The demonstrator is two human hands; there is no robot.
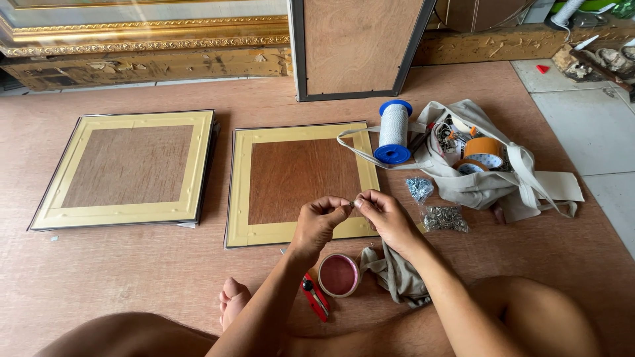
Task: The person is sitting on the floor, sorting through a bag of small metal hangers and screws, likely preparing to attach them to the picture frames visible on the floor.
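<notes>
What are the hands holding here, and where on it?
Both hands, left and right, pinch something tiny between their fingertips above the frame; what it is cannot be told.

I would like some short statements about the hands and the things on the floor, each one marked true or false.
1. The left hand and the right hand pinch something tiny together. True.
2. The blue-ended spool of white string lies on its side. False: it stands upright.
3. Two frame backs edged with yellow tape lie flat on the floor. True.
4. The red utility knife is in the right hand. False: it lies on the floor near the round tin.
5. The beige cloth bag holds rolls of tape. True.
</notes>
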